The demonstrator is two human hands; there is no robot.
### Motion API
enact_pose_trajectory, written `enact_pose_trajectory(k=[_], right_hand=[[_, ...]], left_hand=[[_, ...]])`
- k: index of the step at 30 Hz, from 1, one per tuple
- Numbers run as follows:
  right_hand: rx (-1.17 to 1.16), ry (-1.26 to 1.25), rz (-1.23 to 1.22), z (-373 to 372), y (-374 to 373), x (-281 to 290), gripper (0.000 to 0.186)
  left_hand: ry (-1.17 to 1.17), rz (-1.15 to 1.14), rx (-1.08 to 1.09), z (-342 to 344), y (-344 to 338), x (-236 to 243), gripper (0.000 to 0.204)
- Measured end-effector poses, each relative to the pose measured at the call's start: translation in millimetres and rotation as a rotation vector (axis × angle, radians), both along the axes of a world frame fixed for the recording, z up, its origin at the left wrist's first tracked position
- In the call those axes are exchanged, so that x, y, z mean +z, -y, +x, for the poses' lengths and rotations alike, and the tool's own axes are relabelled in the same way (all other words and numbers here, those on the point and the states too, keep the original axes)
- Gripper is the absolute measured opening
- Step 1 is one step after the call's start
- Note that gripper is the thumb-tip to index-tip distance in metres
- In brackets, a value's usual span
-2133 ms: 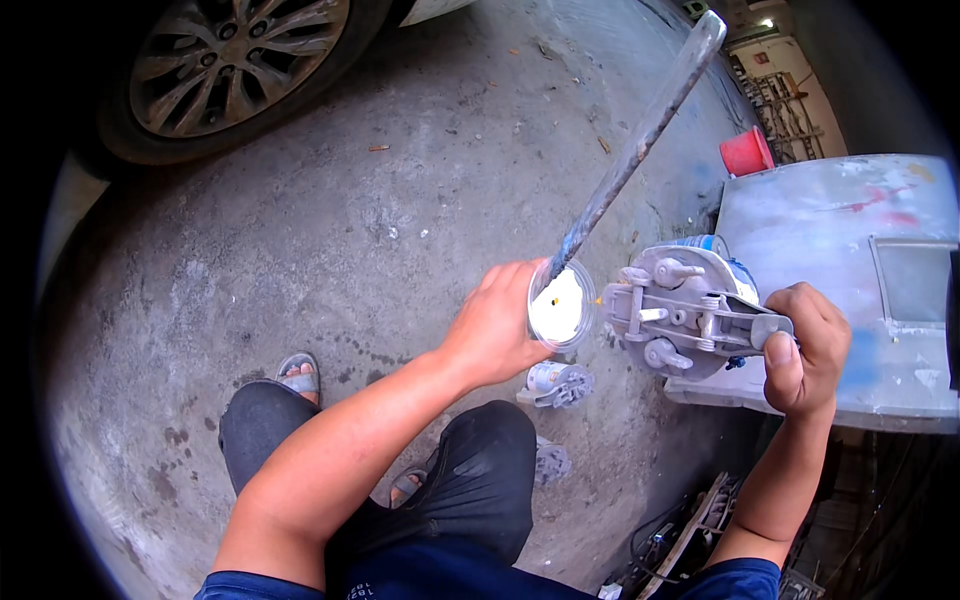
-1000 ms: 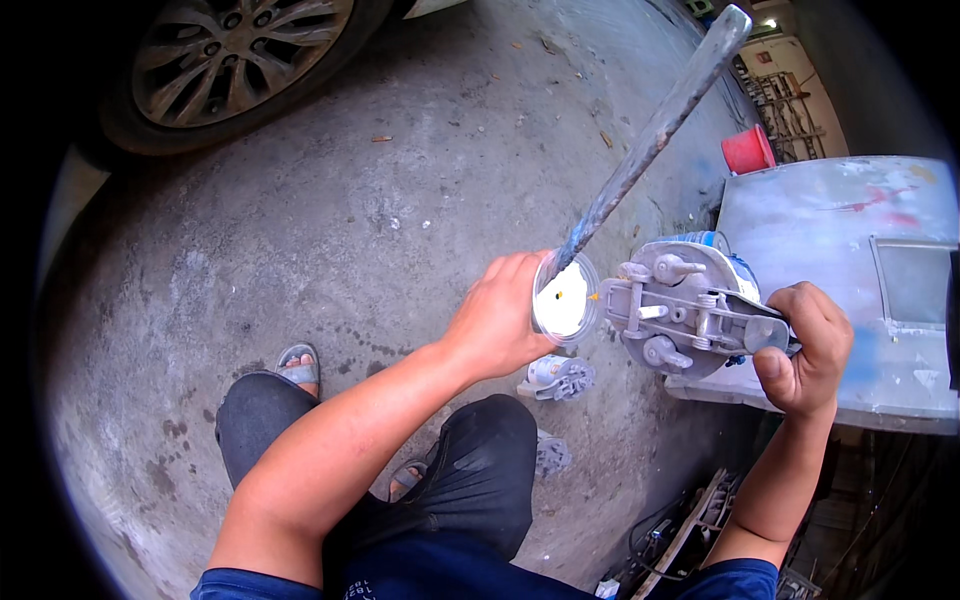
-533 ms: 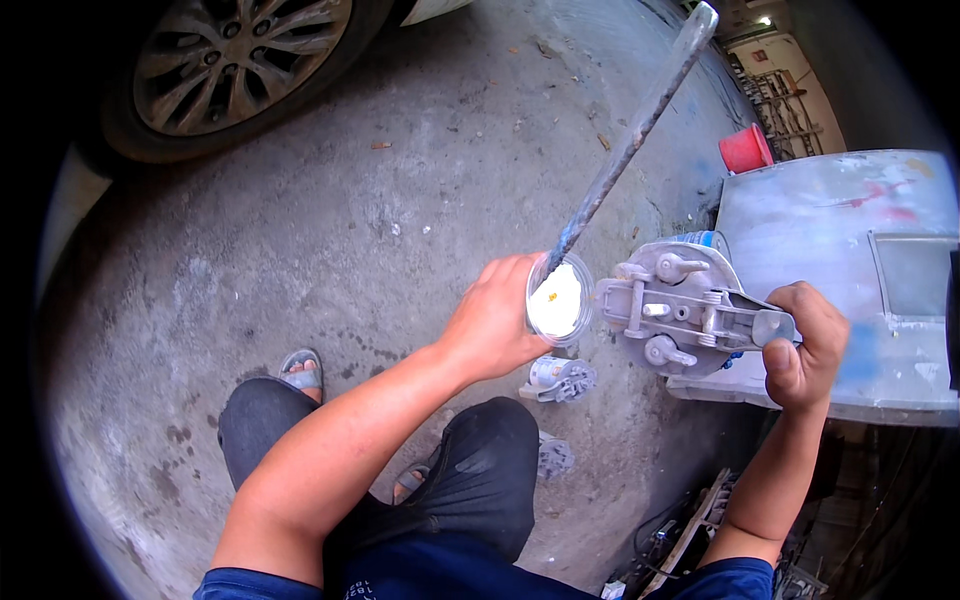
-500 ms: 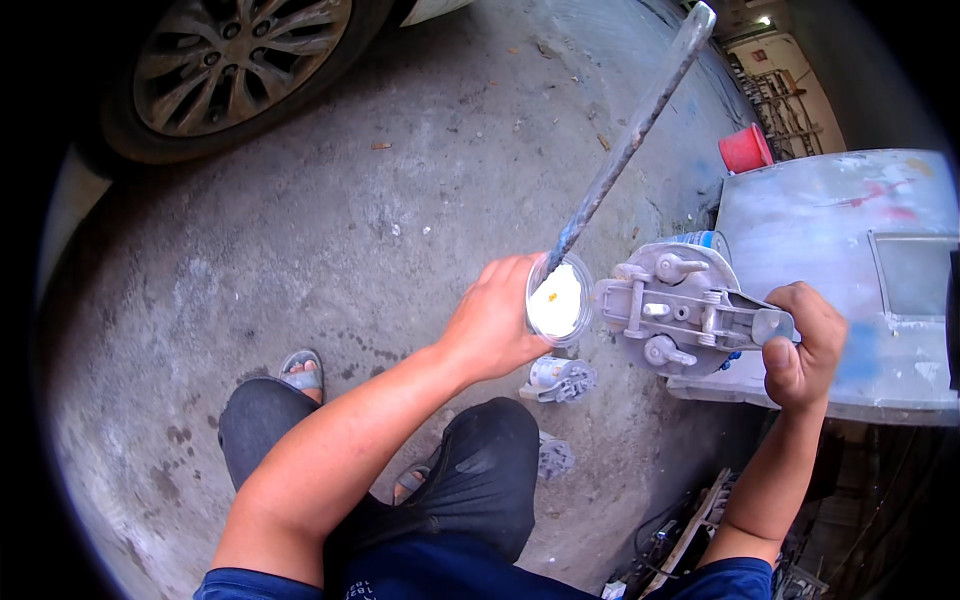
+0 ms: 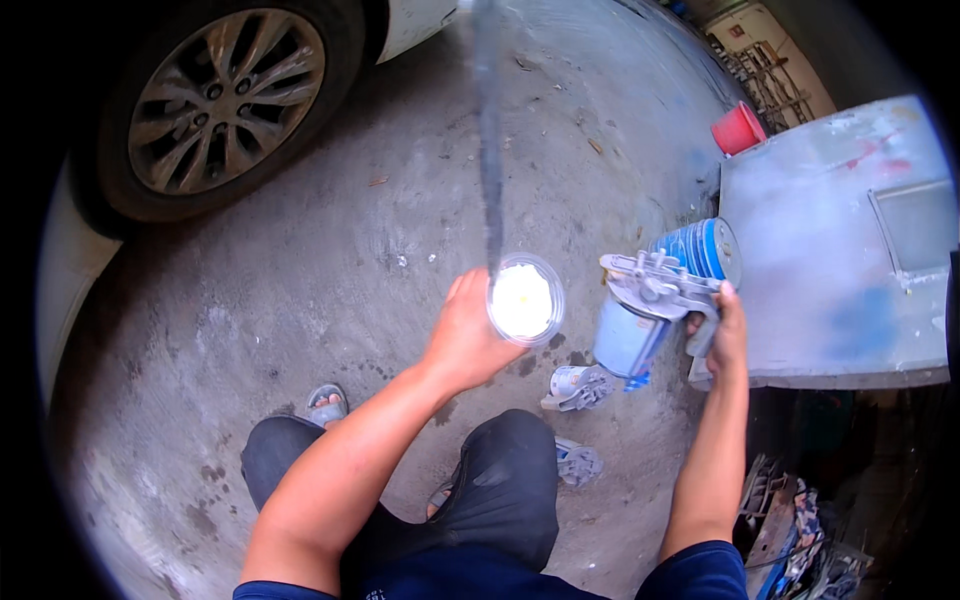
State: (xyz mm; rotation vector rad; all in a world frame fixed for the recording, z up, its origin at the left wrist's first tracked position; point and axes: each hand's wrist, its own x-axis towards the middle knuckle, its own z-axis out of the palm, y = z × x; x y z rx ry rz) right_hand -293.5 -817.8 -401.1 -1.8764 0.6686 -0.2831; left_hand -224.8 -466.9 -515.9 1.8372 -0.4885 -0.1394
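My left hand (image 5: 462, 338) is wrapped round a clear plastic cup (image 5: 556, 318) with white paint-like stuff (image 5: 523, 297) in it. A long dark stirring stick (image 5: 489, 165) stands up out of the cup, blurred by motion. To the right, my right hand (image 5: 731, 330) grips the handle of a grey, paint-caked pouring lid (image 5: 652, 278). That lid is fixed on a blue-white paint can (image 5: 622, 340), held tilted in the air. The can's contents are hidden. Cup and can are apart.
A stack of blue cans (image 5: 690, 248) stands behind the held can, beside a paint-smeared grey bench (image 5: 800, 260). A red bucket (image 5: 738, 129) sits beyond. Two lidded cans (image 5: 578, 387) are on the floor near my knee. A car wheel (image 5: 228, 105) is at upper left.
The lidded can has swung down and left, so its side now shows instead of its lid top. The cup has moved slightly left, and the stick leans less to the right.
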Motion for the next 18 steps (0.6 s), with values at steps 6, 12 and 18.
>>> enact_pose_trajectory(k=[6, 12, 18], right_hand=[[-0.23, -0.041, 0.767, -26, -20, -213, 0.036], [-0.435, -0.148, 0.995, -106, -88, -365, 0.026], [-0.352, -0.524, 0.726, -119, -97, -283, 0.049]], left_hand=[[0.036, -0.031, 0.01, 7, -13, 8, 0.057], [-0.035, -0.004, -0.061, 2, -15, 3, 0.062], [-0.161, 0.019, -0.157, -6, -13, 6, 0.069]])
